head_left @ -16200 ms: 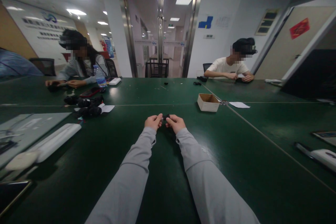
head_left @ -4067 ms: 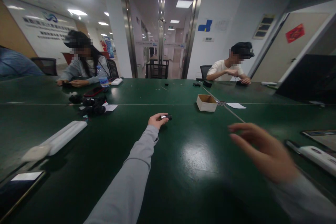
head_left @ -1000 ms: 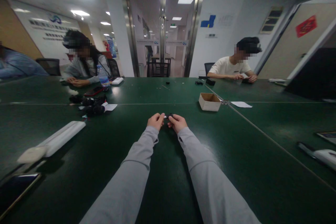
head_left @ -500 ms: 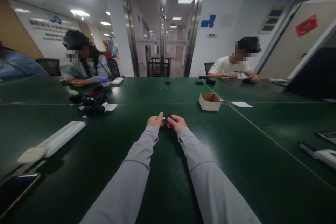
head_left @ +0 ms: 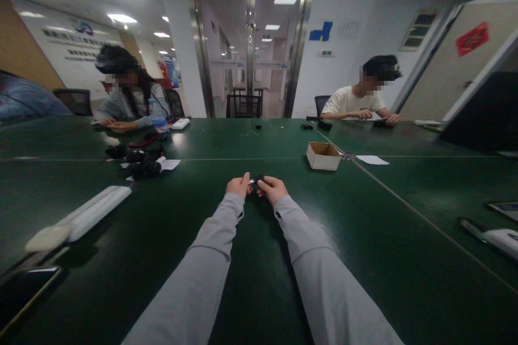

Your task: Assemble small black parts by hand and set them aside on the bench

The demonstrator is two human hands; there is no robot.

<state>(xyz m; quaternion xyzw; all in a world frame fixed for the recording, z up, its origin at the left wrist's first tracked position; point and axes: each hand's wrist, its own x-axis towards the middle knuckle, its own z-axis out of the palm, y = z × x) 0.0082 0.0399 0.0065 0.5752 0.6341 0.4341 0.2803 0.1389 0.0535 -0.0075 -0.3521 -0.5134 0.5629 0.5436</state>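
Between my two hands, just above the green table (head_left: 259,145), is a small black object with a short silvery part (head_left: 254,180); it is too small to name. My left hand (head_left: 238,186) is closed, its thumb up, pinching the silvery end. Closed on the black end from the other side is my right hand (head_left: 272,189). The fingertips cover much of the object. Both my forearms reach forward over the table in light grey sleeves.
An open cardboard box (head_left: 324,157) stands ahead to the right, near white paper (head_left: 372,160). Black gear (head_left: 142,161), a long white device (head_left: 99,213) and a phone (head_left: 28,294) lie left. A bottle (head_left: 160,118) stands farther back. Co-workers sit across the table.
My hands keep their grip on the small object, with hardly any movement. The view has shifted very slightly.
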